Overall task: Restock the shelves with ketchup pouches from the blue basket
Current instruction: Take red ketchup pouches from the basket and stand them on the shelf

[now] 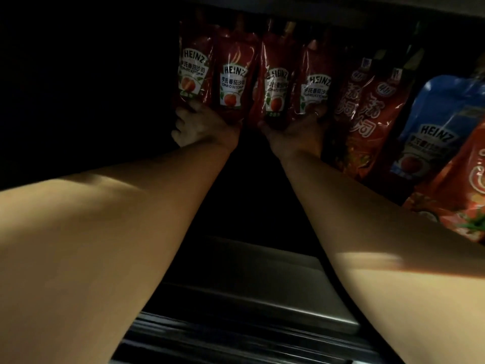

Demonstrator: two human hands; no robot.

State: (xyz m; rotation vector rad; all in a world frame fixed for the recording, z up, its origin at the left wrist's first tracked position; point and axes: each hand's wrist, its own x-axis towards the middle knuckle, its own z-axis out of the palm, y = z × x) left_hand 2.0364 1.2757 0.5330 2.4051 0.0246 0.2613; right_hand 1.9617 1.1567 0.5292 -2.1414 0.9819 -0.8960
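Deep inside a dim shelf bay, 4 red Heinz ketchup pouches are standing upright in a row, each showing a white label with a tomato. Both bare forearms are reaching in from the near edge. At the row's left end, the left hand (195, 127) is gripping the bottom edge of the first pouch (193, 72), with the thumb lying across its lower front and the fingers curled beneath. Beside it, the second pouch (235, 77) is standing just above the left wrist. Right of centre, the right hand (294, 130) is cupping the bases of the third pouch (275, 85) and the fourth pouch (316, 82); the fingers are sitting in shadow, so the exact grasp cannot be determined. Further right, 2 orange-red sauce pouches (364, 111) are leaning against the row, followed by a blue Heinz pouch (435, 119) and another orange pouch (462, 185) at the frame edge. Below the arms, grey metal shelf edges (262, 298) are catching faint light.
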